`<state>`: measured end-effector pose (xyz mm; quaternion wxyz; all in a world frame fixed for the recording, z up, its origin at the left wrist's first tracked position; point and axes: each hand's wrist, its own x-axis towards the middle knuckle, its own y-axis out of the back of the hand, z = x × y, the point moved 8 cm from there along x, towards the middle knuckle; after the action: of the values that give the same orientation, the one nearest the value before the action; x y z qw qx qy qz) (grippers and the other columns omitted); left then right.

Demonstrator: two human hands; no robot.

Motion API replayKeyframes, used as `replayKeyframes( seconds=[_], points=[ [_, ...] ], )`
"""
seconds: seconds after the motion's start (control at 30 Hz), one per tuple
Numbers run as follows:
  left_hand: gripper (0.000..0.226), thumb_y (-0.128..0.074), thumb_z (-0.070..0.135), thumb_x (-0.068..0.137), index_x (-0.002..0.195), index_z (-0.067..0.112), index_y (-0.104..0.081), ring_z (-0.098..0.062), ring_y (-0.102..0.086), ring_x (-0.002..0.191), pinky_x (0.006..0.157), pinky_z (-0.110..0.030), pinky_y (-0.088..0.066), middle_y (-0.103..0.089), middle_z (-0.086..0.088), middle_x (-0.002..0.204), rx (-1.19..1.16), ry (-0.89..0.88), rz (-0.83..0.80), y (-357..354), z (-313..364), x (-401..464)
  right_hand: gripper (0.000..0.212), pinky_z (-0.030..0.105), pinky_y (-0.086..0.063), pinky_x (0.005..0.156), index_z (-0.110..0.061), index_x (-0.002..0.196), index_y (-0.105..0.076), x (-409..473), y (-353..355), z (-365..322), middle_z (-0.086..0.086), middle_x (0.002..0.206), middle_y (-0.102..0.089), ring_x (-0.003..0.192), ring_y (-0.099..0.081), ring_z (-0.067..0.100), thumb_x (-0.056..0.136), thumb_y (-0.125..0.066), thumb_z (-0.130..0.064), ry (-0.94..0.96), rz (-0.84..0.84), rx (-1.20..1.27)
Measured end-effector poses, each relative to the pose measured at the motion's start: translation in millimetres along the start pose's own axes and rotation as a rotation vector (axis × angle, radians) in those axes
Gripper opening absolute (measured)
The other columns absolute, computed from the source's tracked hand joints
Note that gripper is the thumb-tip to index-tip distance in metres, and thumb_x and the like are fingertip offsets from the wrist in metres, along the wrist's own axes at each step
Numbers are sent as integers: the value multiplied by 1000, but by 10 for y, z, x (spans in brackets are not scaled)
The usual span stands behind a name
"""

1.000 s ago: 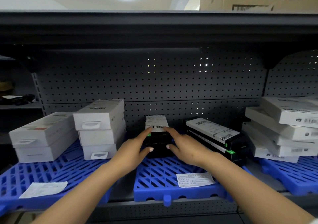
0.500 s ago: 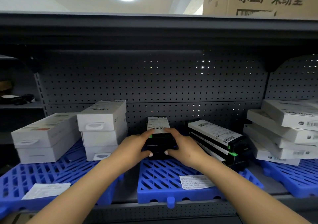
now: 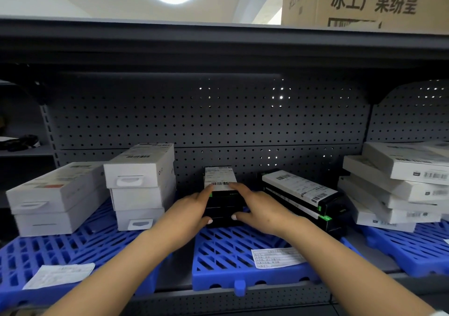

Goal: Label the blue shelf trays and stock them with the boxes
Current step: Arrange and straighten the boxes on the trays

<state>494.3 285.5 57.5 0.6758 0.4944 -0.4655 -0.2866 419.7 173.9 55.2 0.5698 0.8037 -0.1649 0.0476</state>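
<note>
Black box stack (image 3: 222,205) on the middle blue tray (image 3: 233,267), toward its rear, end facing forward, white barcode sticker on top. Left hand (image 3: 188,210) at the stack's left side, right hand (image 3: 258,208) at its right — fingers curled round the front corners, thumbs low on the front face, index fingers up on the top edge. Paper label (image 3: 277,258) flat on the same tray, front right. Second black stack (image 3: 305,200) angled just beside, to the right. White boxes (image 3: 142,184) on the left blue tray (image 3: 80,250), with another label (image 3: 59,275) at its front. More white boxes (image 3: 398,187) far right.
</note>
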Motion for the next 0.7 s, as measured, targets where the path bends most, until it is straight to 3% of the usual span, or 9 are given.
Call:
replayKeyframes(
  seconds=[0.2, 0.5, 0.63, 0.7],
  points=[
    [75, -53, 29, 94, 151, 15, -5, -24, -48, 118, 93, -31, -42, -48, -11, 136, 116, 3, -13, -7, 38, 19, 76, 33, -47, 88, -25, 149, -11, -27, 28, -90, 11, 124, -57, 108, -55, 25, 90, -59, -32, -7, -2, -96],
    [76, -59, 30, 90, 149, 16, -14, -26, -53, 114, 92, -32, -44, -53, -11, 130, 80, 48, -81, 46, 8, 25, 76, 31, -48, 79, -22, 150, -8, -14, 9, -152, 13, 116, -58, 101, -56, 26, 92, -56, -31, -31, -19, -184],
    [72, -67, 30, 83, 141, 19, -26, -23, -51, 113, 90, -29, -44, -50, -8, 129, 17, 73, -95, 112, -17, 30, 82, 34, -46, 93, -25, 150, -3, -46, 58, -145, 14, 140, -43, 118, -50, 28, 91, -58, -34, -42, -30, -189],
    [88, -69, 33, 80, 149, 22, -15, -24, -41, 124, 99, -28, -38, -37, -7, 140, 21, 76, -111, 145, -26, 26, 83, 34, -44, 96, -28, 150, -1, -134, 191, -163, 13, 147, -35, 123, -46, 28, 90, -58, -37, -27, 2, -179]
  ],
)
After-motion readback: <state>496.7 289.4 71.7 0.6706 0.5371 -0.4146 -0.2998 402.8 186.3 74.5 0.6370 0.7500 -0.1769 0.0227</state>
